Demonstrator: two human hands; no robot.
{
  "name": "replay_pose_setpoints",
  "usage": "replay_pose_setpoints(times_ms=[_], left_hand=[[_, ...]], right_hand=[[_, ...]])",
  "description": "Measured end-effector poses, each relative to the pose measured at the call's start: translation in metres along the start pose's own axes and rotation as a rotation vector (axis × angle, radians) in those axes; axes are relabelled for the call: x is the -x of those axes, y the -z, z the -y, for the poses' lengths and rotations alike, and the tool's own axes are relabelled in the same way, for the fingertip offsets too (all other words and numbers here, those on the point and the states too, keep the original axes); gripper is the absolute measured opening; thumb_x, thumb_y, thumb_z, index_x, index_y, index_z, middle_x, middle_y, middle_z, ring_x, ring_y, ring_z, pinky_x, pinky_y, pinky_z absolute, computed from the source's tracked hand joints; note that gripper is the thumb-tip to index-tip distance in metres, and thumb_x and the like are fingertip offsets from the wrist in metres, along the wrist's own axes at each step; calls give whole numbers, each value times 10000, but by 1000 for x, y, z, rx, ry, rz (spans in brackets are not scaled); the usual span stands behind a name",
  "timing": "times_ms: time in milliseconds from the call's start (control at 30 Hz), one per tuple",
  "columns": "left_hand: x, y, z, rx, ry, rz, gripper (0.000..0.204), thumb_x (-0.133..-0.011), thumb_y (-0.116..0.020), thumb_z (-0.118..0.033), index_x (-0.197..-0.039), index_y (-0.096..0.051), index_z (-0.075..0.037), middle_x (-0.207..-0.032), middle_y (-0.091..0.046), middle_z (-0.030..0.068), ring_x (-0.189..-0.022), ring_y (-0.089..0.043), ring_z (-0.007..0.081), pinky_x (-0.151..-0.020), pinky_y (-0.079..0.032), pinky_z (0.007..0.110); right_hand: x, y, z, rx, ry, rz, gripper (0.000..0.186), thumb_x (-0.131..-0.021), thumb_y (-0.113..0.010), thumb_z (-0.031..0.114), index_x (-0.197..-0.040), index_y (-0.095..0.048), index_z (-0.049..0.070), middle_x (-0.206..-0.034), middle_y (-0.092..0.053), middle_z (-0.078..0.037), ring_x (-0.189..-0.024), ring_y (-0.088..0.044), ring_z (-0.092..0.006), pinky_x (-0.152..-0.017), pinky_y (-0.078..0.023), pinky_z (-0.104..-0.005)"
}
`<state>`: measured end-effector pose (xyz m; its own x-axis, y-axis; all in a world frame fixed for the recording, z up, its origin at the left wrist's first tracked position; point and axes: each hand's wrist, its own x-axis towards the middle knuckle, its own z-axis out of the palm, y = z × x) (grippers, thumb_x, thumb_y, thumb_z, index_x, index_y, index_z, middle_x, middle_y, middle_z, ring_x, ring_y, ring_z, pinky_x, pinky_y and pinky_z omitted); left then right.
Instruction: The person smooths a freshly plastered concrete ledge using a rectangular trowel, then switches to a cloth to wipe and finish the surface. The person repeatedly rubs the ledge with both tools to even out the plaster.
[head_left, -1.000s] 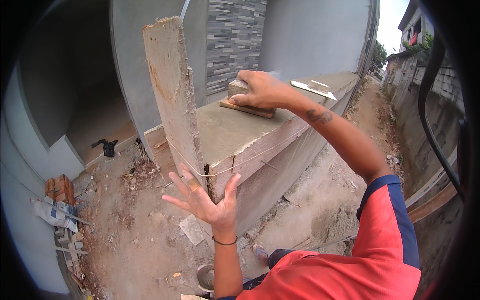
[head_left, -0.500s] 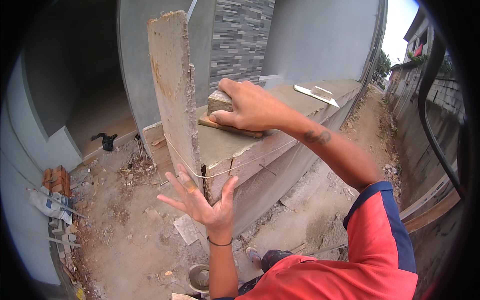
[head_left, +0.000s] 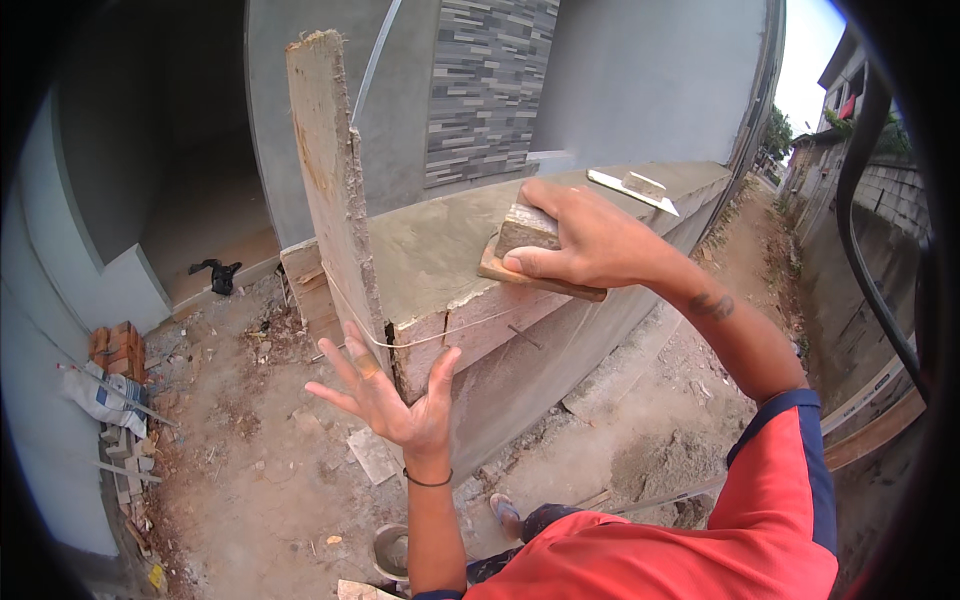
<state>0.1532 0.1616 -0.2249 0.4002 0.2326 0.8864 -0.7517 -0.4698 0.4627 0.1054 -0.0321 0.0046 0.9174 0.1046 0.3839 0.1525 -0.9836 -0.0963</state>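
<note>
My right hand (head_left: 585,235) is closed round the thick block handle of a wooden plastering float (head_left: 528,232). The float lies at the near edge of the wall top, its end reaching past the edge. Grey wet mortar (head_left: 430,245) covers the wall top. My left hand (head_left: 400,395) has its fingers spread, palm toward the wall's corner, by the foot of an upright board (head_left: 325,170). A pale cord (head_left: 408,343) runs round that board and along the pinkish side board (head_left: 470,340). Whether the left fingers touch the boards I cannot tell.
A second float (head_left: 633,190), white-bladed, rests farther along the wall top. A nail (head_left: 525,338) sticks out of the side board. Below are a bucket (head_left: 392,550), a sand heap (head_left: 670,460), stacked bricks (head_left: 118,350) and a white sack (head_left: 100,393).
My right hand has slid the float to the right, away from the upright board and to the near edge. My left hand stays by the corner with its fingers spread.
</note>
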Motion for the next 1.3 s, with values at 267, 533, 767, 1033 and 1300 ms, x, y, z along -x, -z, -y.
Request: replay_pose_setpoints(times_ms=[267, 533, 767, 1033, 1300], left_hand=[[-5, 7, -16, -30, 52, 31, 1055, -772, -876, -536, -1536, -423, 33, -1562, -532, 134, -1542, -337, 390, -1238, 17, 695], [7, 14, -25, -89, 158, 88, 998, -857, -804, -528, -1553, -382, 50, -1599, -458, 191, -1567, -282, 377, -1247, 60, 648], [12, -9, -4, -90, 80, -4, 1060, -903, -654, -700, -1587, -330, 43, -1636, -354, 263, -1560, -283, 403, -1261, -17, 646], [22, -12, 13, -144, 8, -46, 1061, -887, -649, -739, -1538, -390, 57, -1562, -486, 213, -1514, -365, 442, -1224, -12, 719], [22, -12, 13, -200, -29, -54, 1077, -887, -657, -732, -1599, -311, -2, -1534, -536, 178, -1488, -408, 439, -1213, 6, 741]], right_hand=[[-19, 12, 15, -124, 259, 65, 505, -856, -746, 402, -1023, -669, -68, -899, -714, -257, -846, -696, -417, -835, -545, -474], [-13, 32, -39, -271, 510, 136, 522, -824, -805, 314, -1230, -662, 19, -1150, -704, -143, -1072, -665, -356, -935, -519, -447], [-59, -10, -22, -402, 895, 269, 479, -872, -778, 254, -1274, -626, 43, -1165, -673, -126, -1082, -636, -363, -965, -488, -476], [-87, 30, -32, -102, 858, 681, 479, -796, -823, 225, -1217, -672, 53, -1176, -696, -115, -1118, -637, -346, -933, -498, -449], [-116, 2, -1, -445, 1199, 648, 466, -805, -826, 260, -1207, -716, 52, -1142, -735, -82, -1024, -670, -314, -948, -501, -444]])
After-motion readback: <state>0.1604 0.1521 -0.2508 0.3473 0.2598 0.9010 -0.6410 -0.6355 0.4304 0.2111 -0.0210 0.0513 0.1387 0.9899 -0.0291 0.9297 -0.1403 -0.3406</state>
